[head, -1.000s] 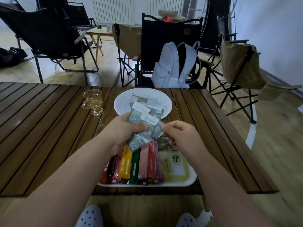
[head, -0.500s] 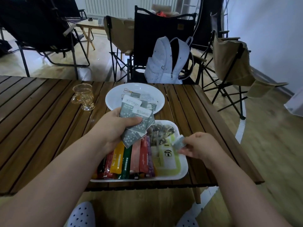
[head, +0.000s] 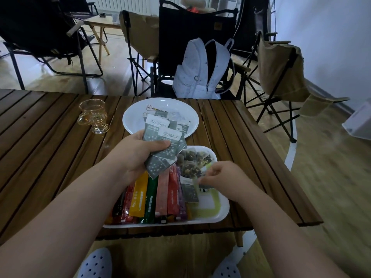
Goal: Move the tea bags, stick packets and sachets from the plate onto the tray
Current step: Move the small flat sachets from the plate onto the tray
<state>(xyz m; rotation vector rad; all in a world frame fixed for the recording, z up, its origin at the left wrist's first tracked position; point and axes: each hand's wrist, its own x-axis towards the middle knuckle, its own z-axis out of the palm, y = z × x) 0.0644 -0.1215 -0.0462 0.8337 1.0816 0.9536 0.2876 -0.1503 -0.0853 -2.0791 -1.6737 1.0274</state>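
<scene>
Sachets (head: 160, 149): grey bunch, gripped in left hand (head: 138, 155)
Right hand (head: 220, 177): touching lone sachet (head: 189, 192); pinching or not, cannot tell
Tray (head: 220, 213): stick packets (head: 160, 195) inside

Perhaps a lounge: folding camp chairs (head: 281, 63), radiator (head: 112, 3)
</scene>
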